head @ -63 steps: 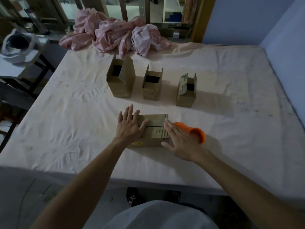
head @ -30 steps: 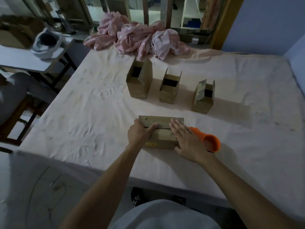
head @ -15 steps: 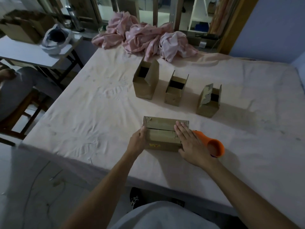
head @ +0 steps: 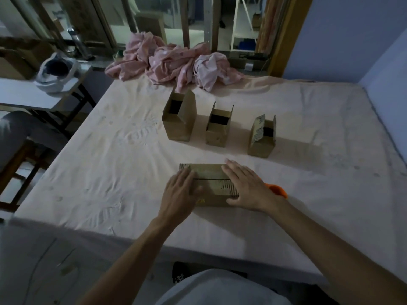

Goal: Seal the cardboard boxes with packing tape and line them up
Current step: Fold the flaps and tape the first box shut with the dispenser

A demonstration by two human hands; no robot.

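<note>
Your view is dim, with a grey-blue cast and washed-out colours. The strongest light comes in through the glass doors [head: 174, 23] at the far end, beyond the surface [head: 308, 194]. The three open boxes [head: 217, 134] throw soft shadows to the right across the pale top. On the left, the area around the side table [head: 26, 95] looks smeared and soft. The wide lens bows straight lines near the edges, and the lower corners sink into gloom.
</note>
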